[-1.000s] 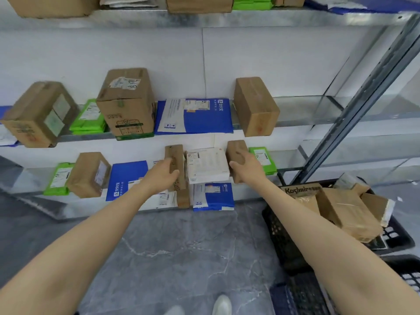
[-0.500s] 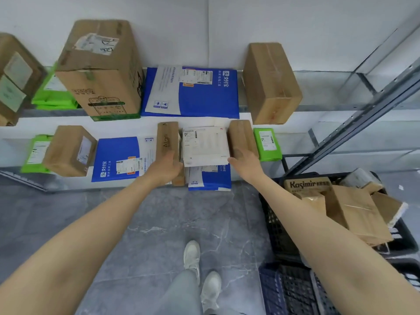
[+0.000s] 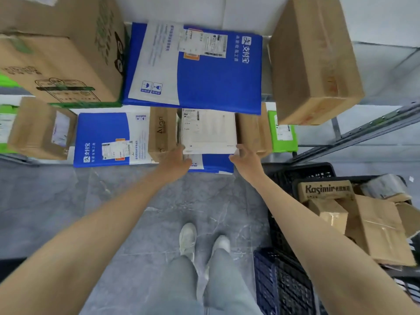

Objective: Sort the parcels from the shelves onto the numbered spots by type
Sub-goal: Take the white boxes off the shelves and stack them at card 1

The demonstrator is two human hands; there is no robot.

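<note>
White parcel (image 3: 209, 131) flat on lower shelf (image 3: 276, 155), atop blue mailer (image 3: 211, 163). Left brown box (image 3: 162, 133) and right brown box (image 3: 250, 130) hem it in. Not lifted yet.

Sorting looks far from done: shelves loaded with boxes and mailers. Numbered spots out of sight. Black crate (image 3: 284, 176) at right holds cartons.

Both arms reach forward and down. Left hand (image 3: 176, 159) at near-left corner, fingers hidden, grip can't tell. Right hand (image 3: 244, 159) at near-right corner, fingers curled, seemingly pinching parcel's edge.
</note>
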